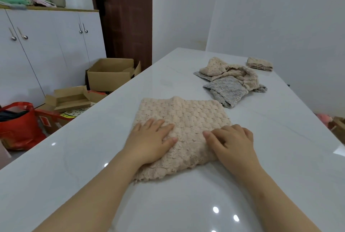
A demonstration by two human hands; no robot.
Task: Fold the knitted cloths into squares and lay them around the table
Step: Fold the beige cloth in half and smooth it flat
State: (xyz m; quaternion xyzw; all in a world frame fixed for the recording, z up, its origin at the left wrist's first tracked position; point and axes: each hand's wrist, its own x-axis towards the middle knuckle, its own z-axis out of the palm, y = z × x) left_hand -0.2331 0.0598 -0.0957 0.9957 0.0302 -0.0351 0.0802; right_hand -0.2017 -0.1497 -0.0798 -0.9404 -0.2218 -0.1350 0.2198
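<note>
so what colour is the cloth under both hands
Beige: the cloth has a bumpy, scale-like knit, seen in the head view.

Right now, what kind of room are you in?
Probably a room in someone's home: a glossy white table, white cupboards by a brown door, and cardboard boxes on the floor.

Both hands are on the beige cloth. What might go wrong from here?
1. The beige knitted cloth has a raised ridge at its far edge and a ragged near corner; folding now may give a skewed shape, not a square.
2. The left hand and right hand rest on it over a glossy table, so it may slide.
3. The grey cloth in the unfolded pile lies close and could get dragged.
</note>
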